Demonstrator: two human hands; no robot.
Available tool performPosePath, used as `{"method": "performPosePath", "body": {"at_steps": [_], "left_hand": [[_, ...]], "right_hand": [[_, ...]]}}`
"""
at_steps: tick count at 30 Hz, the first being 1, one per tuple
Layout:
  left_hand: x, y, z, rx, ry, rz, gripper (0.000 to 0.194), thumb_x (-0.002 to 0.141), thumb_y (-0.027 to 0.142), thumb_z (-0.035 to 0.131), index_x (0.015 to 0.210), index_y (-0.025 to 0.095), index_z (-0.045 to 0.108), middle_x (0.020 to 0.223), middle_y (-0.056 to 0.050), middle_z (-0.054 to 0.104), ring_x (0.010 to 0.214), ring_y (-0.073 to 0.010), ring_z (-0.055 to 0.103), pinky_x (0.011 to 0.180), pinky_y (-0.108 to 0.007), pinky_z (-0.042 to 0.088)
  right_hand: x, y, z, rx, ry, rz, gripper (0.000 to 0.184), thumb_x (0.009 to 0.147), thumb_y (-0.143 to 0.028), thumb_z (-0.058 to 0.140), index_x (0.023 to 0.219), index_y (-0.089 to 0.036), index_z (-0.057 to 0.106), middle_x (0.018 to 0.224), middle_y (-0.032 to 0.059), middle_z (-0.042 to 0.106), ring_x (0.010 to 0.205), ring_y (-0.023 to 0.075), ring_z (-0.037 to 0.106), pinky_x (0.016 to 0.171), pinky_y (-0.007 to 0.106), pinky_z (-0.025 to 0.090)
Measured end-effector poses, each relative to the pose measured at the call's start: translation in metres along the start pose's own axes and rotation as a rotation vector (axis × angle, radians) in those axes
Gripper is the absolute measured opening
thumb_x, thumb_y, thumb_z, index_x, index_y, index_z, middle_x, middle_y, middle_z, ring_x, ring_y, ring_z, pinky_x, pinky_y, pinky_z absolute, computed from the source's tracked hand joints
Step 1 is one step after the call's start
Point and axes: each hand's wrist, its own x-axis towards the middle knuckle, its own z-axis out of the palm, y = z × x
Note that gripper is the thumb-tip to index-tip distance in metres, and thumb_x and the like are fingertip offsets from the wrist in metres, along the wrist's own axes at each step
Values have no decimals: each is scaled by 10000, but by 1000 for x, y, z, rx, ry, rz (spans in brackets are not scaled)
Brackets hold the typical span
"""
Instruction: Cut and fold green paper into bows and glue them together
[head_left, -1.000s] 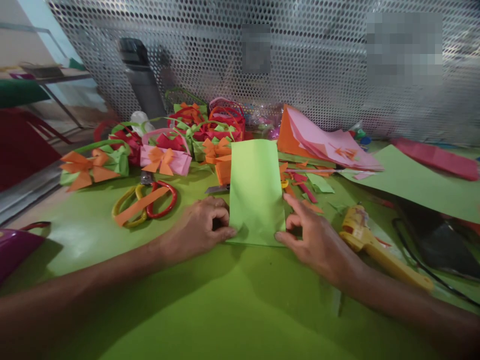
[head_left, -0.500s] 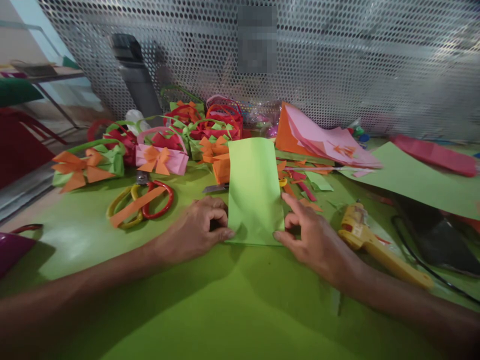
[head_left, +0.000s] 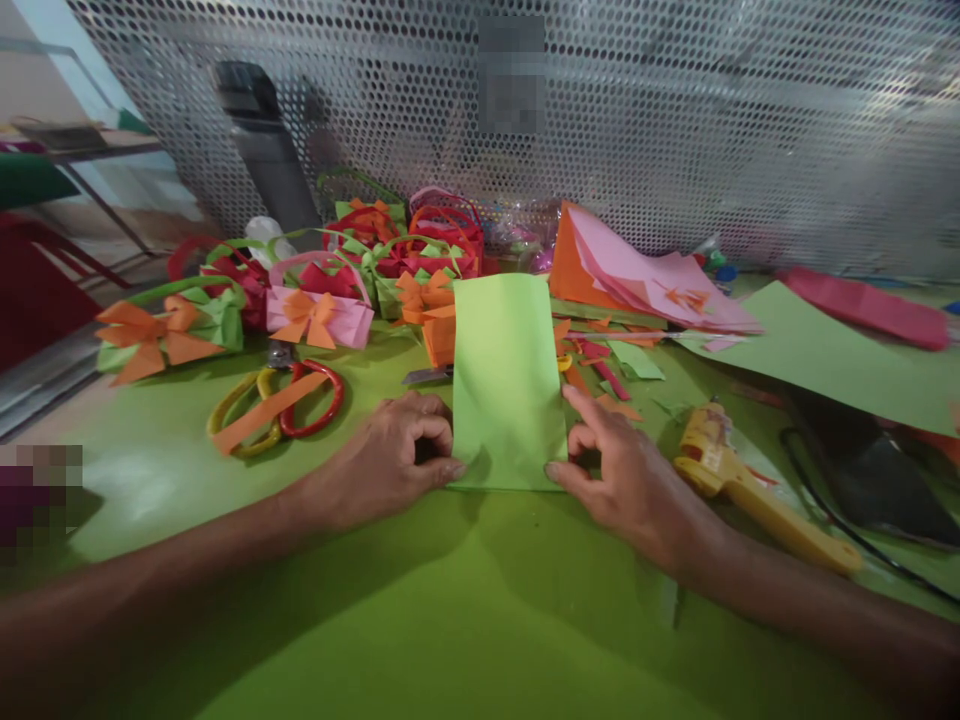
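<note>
Left hand (head_left: pixel 397 450) and right hand (head_left: pixel 611 465) hold green paper (head_left: pixel 506 380); yellow label (head_left: pixel 707 432) looks blurred.

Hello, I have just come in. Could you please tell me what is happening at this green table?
A person holds the bottom corners of a light green paper sheet, the left hand at one side and the right hand at the other. Small paper bags with bows stand behind, scissors lie to the left, and a yellow tool to the right.

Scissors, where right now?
Head view, left side: the scissors lie beyond and left of the left hand, orange strip across their handles.
</note>
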Motion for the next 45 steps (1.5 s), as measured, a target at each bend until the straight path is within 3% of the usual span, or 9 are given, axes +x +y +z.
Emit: {"method": "performPosePath", "body": {"at_steps": [4, 10, 25, 37, 42, 45], "left_hand": [[-2, -2, 1, -2, 5, 15, 206, 740, 288, 595, 584, 161, 549, 699, -2, 525, 666, -141, 496, 591, -266, 363], [-3, -6, 4, 26, 42, 59, 185, 746, 271, 574, 596, 173, 528, 707, 4, 525, 671, -143, 490, 631, -287, 366], [-2, 0, 1, 49, 5, 31, 216, 768, 290, 562, 596, 168, 514, 709, 2, 527, 661, -137, 492, 606, -273, 382], [-3, -2, 3, 70, 28, 39, 196, 758, 276, 571, 603, 173, 509, 705, -1, 537, 661, -149, 502, 633, -294, 389], [-12, 2, 5, 187, 152, 1, 171, 747, 292, 605, 740, 179, 477, 784, -29, 564, 729, -187, 502, 664, -335, 400], [-16, 3, 9, 312, 205, 139, 126, 793, 269, 581, 791, 167, 508, 846, -48, 593, 804, -212, 512, 720, -359, 382]], "right_hand": [[0, -1, -2, 30, -18, 20, 628, 730, -191, 508, 1322, -32, 369, 588, -45, 513, 580, 159, 477, 695, 342, 399], [1, -5, -9, 125, -94, 101, 669, 713, -136, 549, 1348, -38, 363, 614, -55, 514, 545, 126, 464, 570, 259, 381], [1, -7, -11, 99, -83, 111, 683, 737, -145, 550, 1380, -110, 323, 618, -53, 556, 545, 127, 487, 570, 256, 395], [-1, 2, 1, -63, 18, -33, 602, 714, -131, 526, 1301, -55, 415, 658, 6, 593, 689, 194, 551, 792, 406, 417], [-4, 4, 1, -115, 29, -61, 734, 716, -120, 565, 1384, -141, 262, 672, -17, 611, 702, 202, 572, 827, 458, 408], [-9, 3, -2, -270, 121, -164, 810, 722, -127, 625, 1400, -140, 181, 821, 40, 634, 780, 240, 577, 876, 543, 354]]}}
